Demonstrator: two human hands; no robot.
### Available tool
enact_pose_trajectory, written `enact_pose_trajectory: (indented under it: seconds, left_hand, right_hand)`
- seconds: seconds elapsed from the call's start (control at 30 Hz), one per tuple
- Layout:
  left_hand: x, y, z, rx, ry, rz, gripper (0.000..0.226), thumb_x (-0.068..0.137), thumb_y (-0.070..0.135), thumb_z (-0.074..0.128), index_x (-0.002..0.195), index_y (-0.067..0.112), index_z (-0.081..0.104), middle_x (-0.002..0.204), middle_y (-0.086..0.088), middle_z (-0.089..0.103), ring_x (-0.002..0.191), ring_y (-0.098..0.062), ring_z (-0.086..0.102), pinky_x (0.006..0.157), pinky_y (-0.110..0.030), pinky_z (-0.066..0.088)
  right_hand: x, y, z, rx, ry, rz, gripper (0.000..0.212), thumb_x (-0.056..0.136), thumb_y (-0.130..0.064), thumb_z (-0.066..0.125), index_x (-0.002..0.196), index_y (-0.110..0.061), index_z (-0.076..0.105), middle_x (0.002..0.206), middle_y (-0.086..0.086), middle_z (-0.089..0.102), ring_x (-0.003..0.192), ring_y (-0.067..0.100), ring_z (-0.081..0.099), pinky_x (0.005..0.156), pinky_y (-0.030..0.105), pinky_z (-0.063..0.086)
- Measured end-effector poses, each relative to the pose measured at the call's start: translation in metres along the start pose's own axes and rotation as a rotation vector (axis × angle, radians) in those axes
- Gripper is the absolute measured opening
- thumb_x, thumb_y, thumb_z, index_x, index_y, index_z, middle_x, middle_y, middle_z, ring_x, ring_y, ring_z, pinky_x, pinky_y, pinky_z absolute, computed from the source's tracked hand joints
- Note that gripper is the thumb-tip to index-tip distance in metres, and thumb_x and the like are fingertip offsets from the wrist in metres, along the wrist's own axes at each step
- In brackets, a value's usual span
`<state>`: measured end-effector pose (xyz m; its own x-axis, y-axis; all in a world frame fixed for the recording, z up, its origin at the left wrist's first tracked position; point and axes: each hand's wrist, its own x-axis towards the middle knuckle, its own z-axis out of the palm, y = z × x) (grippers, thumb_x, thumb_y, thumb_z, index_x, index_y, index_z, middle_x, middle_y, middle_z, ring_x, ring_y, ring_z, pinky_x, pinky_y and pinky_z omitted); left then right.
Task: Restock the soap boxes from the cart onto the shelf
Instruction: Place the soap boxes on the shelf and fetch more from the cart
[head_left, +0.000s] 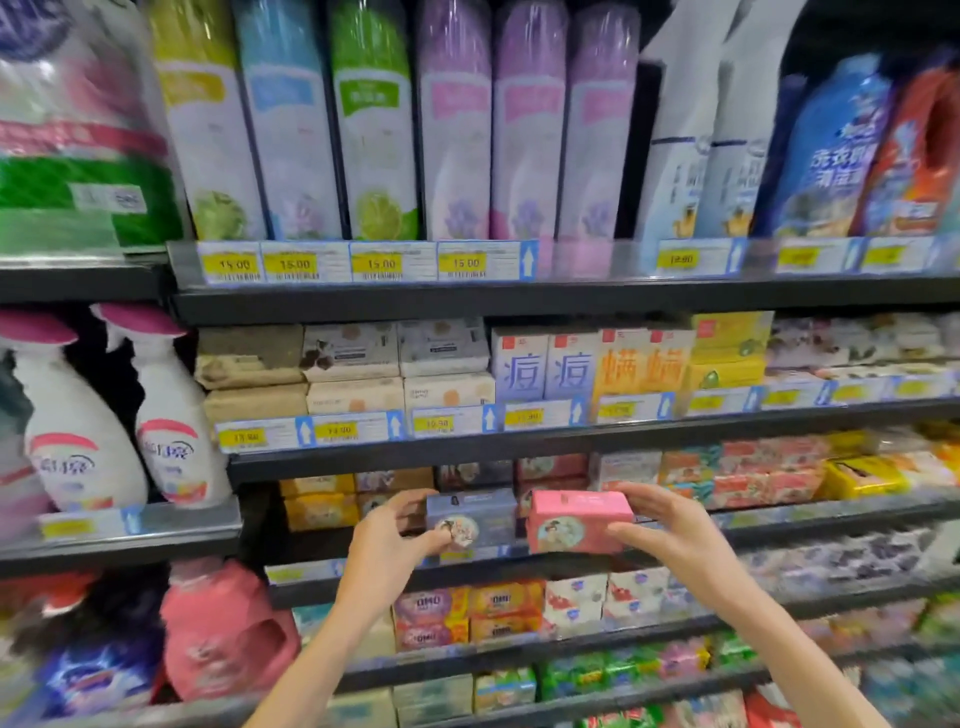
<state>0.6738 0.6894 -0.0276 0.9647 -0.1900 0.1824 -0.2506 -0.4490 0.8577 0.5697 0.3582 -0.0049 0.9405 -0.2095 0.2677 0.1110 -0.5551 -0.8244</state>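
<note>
Each of the hands grips a soap box at the shelf (519, 564) front: left hand (387, 530) pinches the blue box (470, 517), right hand (670, 530) the pink box (579, 522). Neither looks seated yet among the boxes behind the hands. The cart is out of view, so I cannot tell how many remain.

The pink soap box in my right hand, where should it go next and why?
Probably ease the pink box straight back onto the shelf beside the blue box. The right hand holds it at the shelf's front edge, level with that row, while the left hand grips the blue one.
</note>
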Motion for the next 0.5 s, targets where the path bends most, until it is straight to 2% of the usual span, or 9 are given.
enact_pose_trajectory:
  seconds: [0.07, 0.2, 0.37, 0.5]
  left_hand:
    - [0.01, 0.001, 0.007, 0.018, 0.015, -0.036, 0.057, 0.076, 0.031, 0.087, 0.127, 0.026, 0.063, 0.119, 0.009, 0.068, 0.113, -0.011, 0.064, 0.097, -0.029, 0.051]
    - [0.022, 0.001, 0.021, 0.062, 0.019, -0.065, 0.06, 0.079, 0.028, 0.084, 0.132, 0.012, 0.061, 0.126, -0.003, 0.066, 0.118, -0.02, 0.063, 0.098, -0.031, 0.048]
    - [0.024, -0.004, 0.036, 0.166, 0.02, -0.077, 0.054, 0.082, 0.035, 0.082, 0.13, 0.018, 0.062, 0.126, -0.004, 0.069, 0.116, -0.02, 0.065, 0.1, -0.036, 0.052]
    - [0.022, -0.001, 0.042, 0.258, 0.089, -0.08, 0.043, 0.086, 0.035, 0.077, 0.123, 0.018, 0.062, 0.119, -0.005, 0.07, 0.111, -0.025, 0.067, 0.093, -0.037, 0.053]
  right_hand:
    - [0.007, 0.002, 0.002, 0.0, -0.004, 0.005, 0.039, 0.077, -0.025, 0.082, 0.11, -0.036, 0.065, 0.101, -0.032, 0.07, 0.102, -0.014, 0.061, 0.082, 0.002, 0.044]
    - [0.015, 0.01, 0.006, 0.001, 0.012, 0.02, 0.043, 0.077, -0.03, 0.082, 0.115, -0.036, 0.063, 0.11, -0.029, 0.064, 0.105, -0.017, 0.058, 0.084, 0.006, 0.044]
    - [0.024, 0.019, 0.011, 0.014, 0.001, 0.038, 0.047, 0.078, -0.031, 0.081, 0.12, -0.033, 0.058, 0.111, -0.03, 0.06, 0.1, -0.022, 0.055, 0.087, 0.006, 0.041]
    - [0.035, 0.023, 0.014, -0.004, -0.01, 0.022, 0.051, 0.078, -0.032, 0.082, 0.122, -0.03, 0.058, 0.112, -0.026, 0.061, 0.105, -0.017, 0.055, 0.093, 0.013, 0.042]
